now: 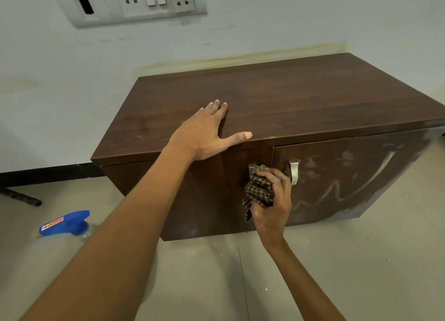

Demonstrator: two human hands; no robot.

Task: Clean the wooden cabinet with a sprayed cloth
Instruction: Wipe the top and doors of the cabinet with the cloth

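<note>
We see the wooden cabinet standing on the tiled floor against the far wall, its two front doors facing us. The left hand lies flat on the near edge of the cabinet top, fingers straight and close together and the thumb spread wide to the right along the edge. The right hand grips a bunched checked cloth, fingers curled round it. It holds the cloth against the left door at the left door handle, which the cloth partly hides. Just to its right we note the right door handle. The right door carries pale smears and a zigzag streak. A spray bottle with a blue head lies on the floor at the near left, well apart from the cabinet. A socket panel sits on the wall above.
</note>
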